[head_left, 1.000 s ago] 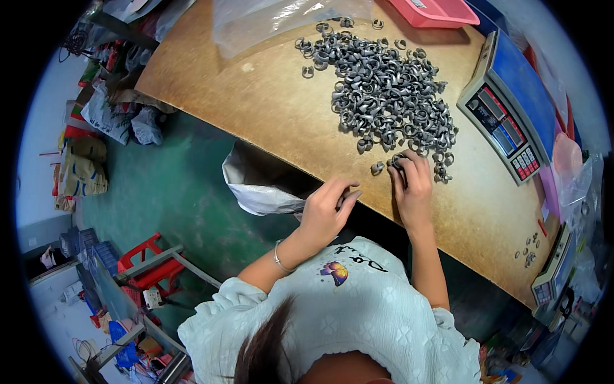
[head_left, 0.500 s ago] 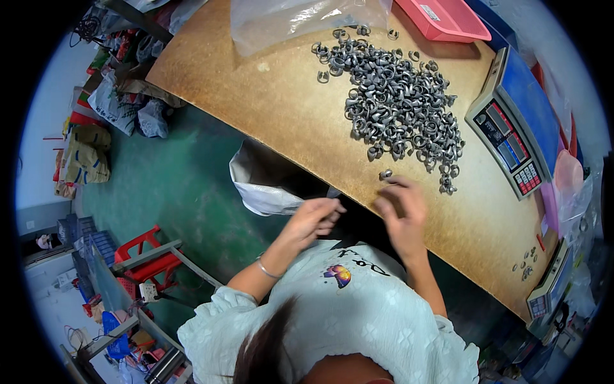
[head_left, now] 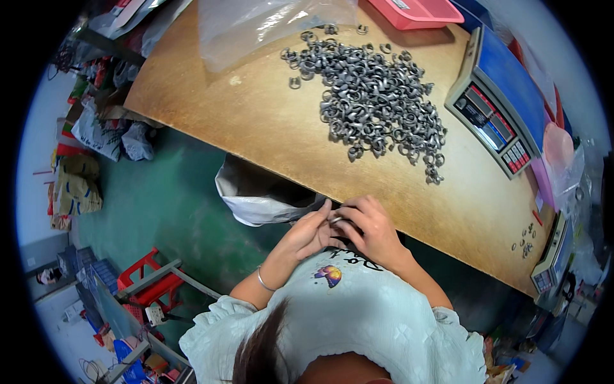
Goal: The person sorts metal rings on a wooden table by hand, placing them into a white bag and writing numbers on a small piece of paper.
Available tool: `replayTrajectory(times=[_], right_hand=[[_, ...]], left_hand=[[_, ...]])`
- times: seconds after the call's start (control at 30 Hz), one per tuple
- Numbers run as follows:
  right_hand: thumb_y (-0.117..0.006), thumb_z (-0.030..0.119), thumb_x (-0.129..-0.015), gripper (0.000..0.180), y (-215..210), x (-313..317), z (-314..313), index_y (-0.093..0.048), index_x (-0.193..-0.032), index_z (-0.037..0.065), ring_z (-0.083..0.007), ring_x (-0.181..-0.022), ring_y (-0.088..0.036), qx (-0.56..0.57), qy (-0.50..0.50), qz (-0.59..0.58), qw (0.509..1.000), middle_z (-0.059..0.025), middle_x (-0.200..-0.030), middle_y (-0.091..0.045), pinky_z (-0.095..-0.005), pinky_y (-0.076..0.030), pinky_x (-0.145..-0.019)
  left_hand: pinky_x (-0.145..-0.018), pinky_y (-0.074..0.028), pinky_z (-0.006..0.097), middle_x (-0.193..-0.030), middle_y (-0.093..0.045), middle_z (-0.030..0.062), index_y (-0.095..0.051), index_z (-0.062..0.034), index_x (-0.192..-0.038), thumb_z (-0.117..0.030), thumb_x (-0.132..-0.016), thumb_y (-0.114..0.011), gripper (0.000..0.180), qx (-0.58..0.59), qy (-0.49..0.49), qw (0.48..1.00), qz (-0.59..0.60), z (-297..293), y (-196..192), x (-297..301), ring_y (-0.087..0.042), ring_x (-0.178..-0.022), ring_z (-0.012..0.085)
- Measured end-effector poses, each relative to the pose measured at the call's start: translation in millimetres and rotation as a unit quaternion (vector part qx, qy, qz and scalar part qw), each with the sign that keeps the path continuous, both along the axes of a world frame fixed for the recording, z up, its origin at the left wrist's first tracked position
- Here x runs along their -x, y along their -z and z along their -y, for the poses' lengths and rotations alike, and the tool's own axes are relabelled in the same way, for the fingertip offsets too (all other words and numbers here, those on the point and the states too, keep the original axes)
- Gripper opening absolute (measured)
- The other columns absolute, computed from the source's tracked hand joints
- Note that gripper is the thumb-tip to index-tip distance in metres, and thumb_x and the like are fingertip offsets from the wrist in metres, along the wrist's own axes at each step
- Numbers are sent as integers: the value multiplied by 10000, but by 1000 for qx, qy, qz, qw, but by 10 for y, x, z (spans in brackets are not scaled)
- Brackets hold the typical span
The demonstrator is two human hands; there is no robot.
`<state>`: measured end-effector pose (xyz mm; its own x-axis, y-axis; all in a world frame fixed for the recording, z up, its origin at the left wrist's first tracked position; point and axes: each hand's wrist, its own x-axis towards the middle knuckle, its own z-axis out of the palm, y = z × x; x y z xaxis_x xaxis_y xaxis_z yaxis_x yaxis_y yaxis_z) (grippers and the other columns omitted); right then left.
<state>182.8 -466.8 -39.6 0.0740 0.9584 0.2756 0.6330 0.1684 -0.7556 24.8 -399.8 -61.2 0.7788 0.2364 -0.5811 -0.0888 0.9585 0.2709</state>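
My two hands meet just in front of the table's near edge. Between the fingertips of my right hand [head_left: 371, 227] is a small grey metal ring [head_left: 338, 219], partly covered by the fingers. My left hand [head_left: 307, 235] is right beside it, palm turned toward the ring, thumb raised and fingers loosely extended; some fingertips are hidden behind the right hand. A large heap of similar open grey metal rings [head_left: 377, 102] is spread over the wooden table [head_left: 268, 121] beyond my hands.
A white sack [head_left: 249, 210] gapes open below the table edge, left of my hands. Clear plastic sheeting [head_left: 268, 25] and a pink tray [head_left: 422, 14] occupy the far side. To the right stand a blue-topped digital scale [head_left: 511, 83], several small loose rings [head_left: 526, 246] and a second scale [head_left: 551, 259].
My right hand has come back from the single ring near the table edge, bringing it to my left hand. My left hand has loosened from a closed shape. The whole view has shifted slightly.
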Motion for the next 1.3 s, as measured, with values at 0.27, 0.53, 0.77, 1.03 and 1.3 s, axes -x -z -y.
replayTrajectory(times=[0.27, 0.53, 0.77, 1.03, 1.3], right_hand=[[-622, 25, -732, 103, 130, -890, 296, -584, -824, -4, -292, -792, -517, -16, 368, 133, 920, -140, -818, -571, -367, -413, -718], [-602, 97, -841, 113, 136, -880, 423, -595, -845, -15, -20, -616, -423, 26, 364, -298, 882, 37, -697, -539, -178, -343, -547], [-584, 43, -795, 99, 142, -1085, 475, -592, -882, -3, -283, -701, -531, 22, 408, 38, 912, -149, -782, -561, -339, -422, -643], [-602, 49, -743, 269, 9, -1236, 199, -550, -1005, 19, -288, -928, -483, -19, 339, 260, 904, -113, -1013, -544, -392, -376, -804], [-578, 15, -729, 101, 39, -917, 244, -569, -829, 23, -274, -833, -496, 17, 267, 180, 947, -110, -861, -558, -385, -365, -748]], left_hand=[[-499, -356, 178, -738, -525, 50, -516, 57, -1087, -109, -912, -464, 247, -137, 100, 984, 49, 101, 98, -208, -425, -578, 63], [-782, -473, 257, -1124, -533, 153, -342, 47, -1288, -43, -898, -424, 409, -93, 105, 987, 79, 151, -145, -644, -558, -882, 161], [-811, -468, 260, -1139, -535, 136, -356, 48, -1279, -49, -890, -456, 413, -148, 96, 980, 89, 160, -59, -720, -563, -921, 157], [-874, -449, 303, -1165, -516, 174, -338, 69, -1281, -82, -895, -449, 430, -125, 69, 986, 81, 159, -60, -804, -550, -993, 211], [-964, -383, 389, -1255, -431, 247, -290, 85, -1296, -160, -943, -341, 433, -38, -8, 995, 93, 123, -74, -855, -455, -1158, 319]])
